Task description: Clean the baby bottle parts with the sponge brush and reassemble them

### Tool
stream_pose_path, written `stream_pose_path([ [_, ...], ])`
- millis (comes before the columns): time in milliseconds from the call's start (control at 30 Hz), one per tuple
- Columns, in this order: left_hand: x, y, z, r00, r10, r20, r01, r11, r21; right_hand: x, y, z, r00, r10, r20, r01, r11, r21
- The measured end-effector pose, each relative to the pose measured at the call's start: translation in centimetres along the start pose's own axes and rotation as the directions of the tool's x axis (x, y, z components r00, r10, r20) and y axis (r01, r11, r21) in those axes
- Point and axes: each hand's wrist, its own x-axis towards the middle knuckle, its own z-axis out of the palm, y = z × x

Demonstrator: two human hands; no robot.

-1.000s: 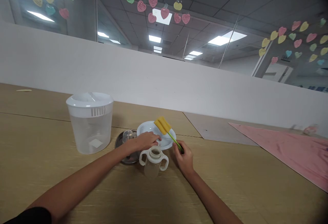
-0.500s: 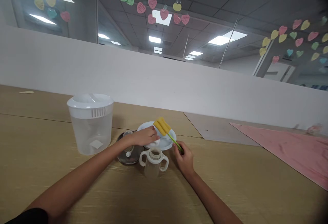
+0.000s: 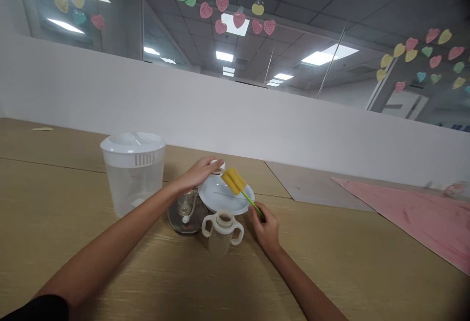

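Left hand has moved small white plastic ring, fingers gripping it, toward round white bowl's far edge. Right hand grips green-handled yellow sponge brush; clear two-handled bottle upright, open.

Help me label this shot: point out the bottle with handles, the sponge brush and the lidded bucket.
Bottle with handles (image 3: 220, 243): head view, on its body.
Sponge brush (image 3: 237, 183): head view, on the sponge.
Lidded bucket (image 3: 132, 179): head view, on its wall.
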Motion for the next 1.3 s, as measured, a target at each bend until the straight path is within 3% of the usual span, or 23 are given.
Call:
stream_pose_path([
  [100,-0.5,0.4,-1.6,0.998,0.002,0.062,-0.019,0.958,0.286,0.0,0.0,0.0,0.999,0.05,-0.013,-0.05,0.999,-0.004],
  [200,-1.3,0.6,-3.3,0.99,-0.083,0.116,-0.016,0.745,0.666,0.1,0.0,0.0,0.999,0.051,0.001,-0.051,0.998,-0.022],
  [267,-1.8,0.6,-4.0,0.962,-0.215,0.169,-0.008,0.595,0.804,0.1,0.0,0.0,0.999,0.042,0.012,-0.041,0.999,-0.028],
  [400,-1.8,-0.2,-3.9,0.849,-0.483,0.216,0.01,0.422,0.906,0.1,-0.1,0.0,0.999,0.038,0.012,-0.038,0.999,-0.024],
  [567,-1.0,-1.7,-2.6,0.767,-0.604,0.217,0.067,0.411,0.909,0.0,0.1,0.0,0.999,0.028,0.025,-0.028,0.999,-0.019],
  [800,-1.3,-1.8,-1.4,0.829,-0.527,0.186,0.063,0.418,0.906,0.0,0.0,0.1,0.999,0.002,0.039,0.0,0.999,-0.045],
  [1133,-0.9,-2.9,-1.5,0.841,-0.503,0.2,0.02,0.397,0.918,0.0,-0.1,0.0,0.999,-0.004,0.05,0.008,0.998,-0.07],
  [1200,-1.1,-2.5,-1.5,0.852,-0.478,0.213,-0.006,0.398,0.917,0.0,-0.1,0.0,0.998,-0.006,0.057,0.01,0.998,-0.07],
  [1300,-1.8,-1.0,-1.3,0.903,-0.383,0.194,-0.048,0.359,0.932,0.0,0.0,0.0,0.999,-0.006,0.052,0.009,0.998,-0.069],
])
